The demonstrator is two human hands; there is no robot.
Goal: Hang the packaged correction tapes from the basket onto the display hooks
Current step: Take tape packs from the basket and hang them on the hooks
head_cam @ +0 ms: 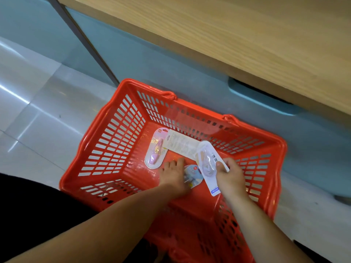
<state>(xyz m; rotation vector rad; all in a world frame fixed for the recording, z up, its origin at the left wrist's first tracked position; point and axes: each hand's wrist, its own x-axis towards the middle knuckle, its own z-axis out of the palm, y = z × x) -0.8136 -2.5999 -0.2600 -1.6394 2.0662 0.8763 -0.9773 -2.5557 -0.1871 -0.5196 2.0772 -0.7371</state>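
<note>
Red basket [117, 141]: right hand [231, 177] pinches a white correction tape pack [208, 164], thumb on top, at 4 o'clock inside. Left hand [172, 175] rests on a blue pack [193, 174] at 6 o'clock, grip not readable. Pink pack [156, 149] lies at 10 o'clock.

Basket [190, 211] on floor [38, 111], cabinet [152, 63] behind it, correction tape packs [154, 149] inside, near its middle.
</note>
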